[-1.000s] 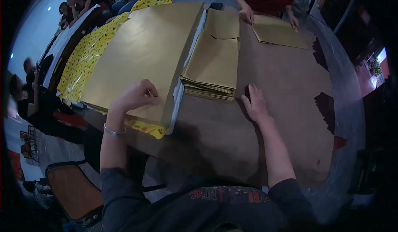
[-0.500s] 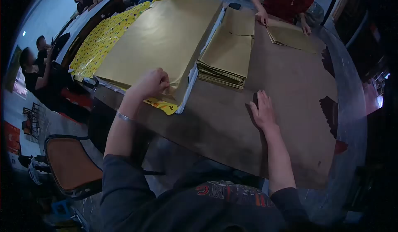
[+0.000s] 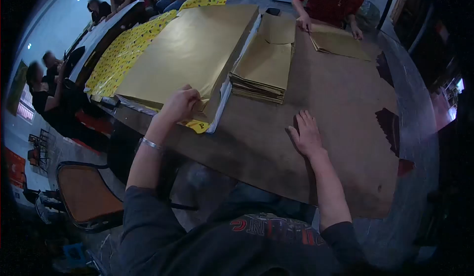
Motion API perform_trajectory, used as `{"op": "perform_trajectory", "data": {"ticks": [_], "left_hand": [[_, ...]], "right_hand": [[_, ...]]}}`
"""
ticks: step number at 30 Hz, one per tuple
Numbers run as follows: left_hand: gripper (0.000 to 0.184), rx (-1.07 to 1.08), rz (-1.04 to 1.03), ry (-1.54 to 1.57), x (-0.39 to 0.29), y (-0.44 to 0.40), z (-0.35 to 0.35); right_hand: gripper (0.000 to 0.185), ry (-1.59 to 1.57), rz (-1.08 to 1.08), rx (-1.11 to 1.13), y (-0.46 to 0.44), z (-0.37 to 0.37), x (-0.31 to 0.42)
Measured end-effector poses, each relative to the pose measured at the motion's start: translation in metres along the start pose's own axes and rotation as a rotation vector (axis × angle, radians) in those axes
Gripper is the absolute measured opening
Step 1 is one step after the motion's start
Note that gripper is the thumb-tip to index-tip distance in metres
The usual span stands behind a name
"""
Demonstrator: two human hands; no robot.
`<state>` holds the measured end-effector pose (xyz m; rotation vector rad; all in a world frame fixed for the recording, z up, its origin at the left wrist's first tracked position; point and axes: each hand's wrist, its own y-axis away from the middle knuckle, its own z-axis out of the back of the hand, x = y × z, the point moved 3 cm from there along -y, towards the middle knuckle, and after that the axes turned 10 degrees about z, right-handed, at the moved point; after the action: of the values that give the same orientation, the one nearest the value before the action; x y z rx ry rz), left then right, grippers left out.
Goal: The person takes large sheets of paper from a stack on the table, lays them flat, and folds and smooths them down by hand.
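A large stack of flat golden-brown paper [image 3: 182, 54] lies at the left of the table. My left hand [image 3: 185, 103] is closed at its near right corner, pinching the edge of the top sheet, which bends up slightly there. To the right of the large stack sits a pile of folded brown paper [image 3: 261, 69]. My right hand [image 3: 307, 134] rests palm down on the brown table covering [image 3: 345, 103], fingers spread a little, holding nothing, just in front of the folded pile.
Across the table a person in red [image 3: 328, 4] holds a folded brown paper [image 3: 340, 41]. Yellow patterned sheeting [image 3: 123, 54] lies beyond the large stack. A brown chair [image 3: 89, 192] stands at the lower left. Other people sit at the upper left.
My left hand has moved right to the stack's near corner, where the paper now bends up. My right hand remains flat on the table. The view has shifted.
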<state>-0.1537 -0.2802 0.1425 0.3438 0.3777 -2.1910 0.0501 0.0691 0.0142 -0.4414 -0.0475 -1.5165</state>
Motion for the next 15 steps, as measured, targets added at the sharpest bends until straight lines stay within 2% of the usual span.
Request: {"op": "perform_trajectory", "data": {"ticks": [2, 4, 5, 11, 15], "left_hand": [[0.009, 0.004, 0.008, 0.034, 0.005, 0.000, -0.002], [0.009, 0.008, 0.028, 0.040, 0.001, 0.000, 0.002], [0.009, 0.014, 0.048, 0.045, 0.000, 0.001, 0.002], [0.008, 0.079, 0.062, 0.073, 0.008, -0.003, 0.002], [0.011, 0.119, 0.077, 0.118, 0.009, -0.005, 0.004]], "right_hand": [[0.059, 0.015, 0.009, 0.010, -0.001, 0.001, 0.006], [0.055, -0.055, 0.100, 0.013, -0.006, 0.001, 0.018], [0.053, -0.046, 0.221, -0.044, -0.010, -0.004, 0.025], [0.048, -0.060, 0.535, -0.085, -0.072, 0.010, 0.125], [0.043, -0.088, 0.621, -0.094, -0.100, 0.010, 0.170]]}}
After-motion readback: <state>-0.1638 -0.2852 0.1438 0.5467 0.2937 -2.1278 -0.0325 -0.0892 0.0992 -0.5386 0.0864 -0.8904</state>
